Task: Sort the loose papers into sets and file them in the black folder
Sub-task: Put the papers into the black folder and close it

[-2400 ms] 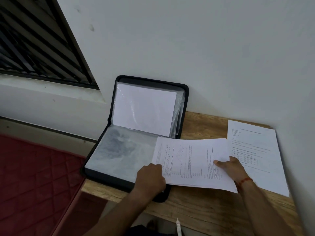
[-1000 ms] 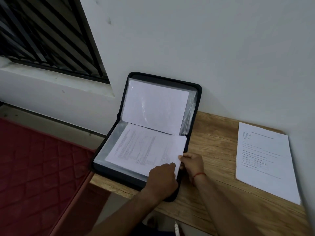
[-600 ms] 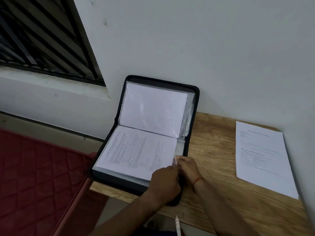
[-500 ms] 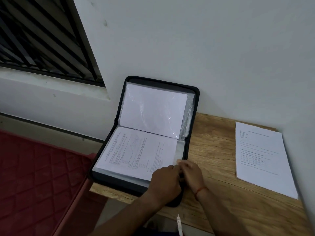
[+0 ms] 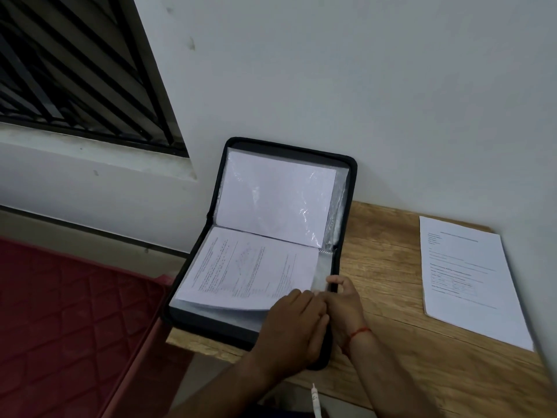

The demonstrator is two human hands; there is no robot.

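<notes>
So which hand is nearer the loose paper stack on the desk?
Right. The right hand is at the folder edge facing the stack; the left hand lies beyond it, farther off.

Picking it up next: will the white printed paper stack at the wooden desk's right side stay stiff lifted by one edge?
Likely floppy: the white printed paper stack looks thin, lying flat on the wooden desk. No binding shows, so sheets may slide apart.
</notes>
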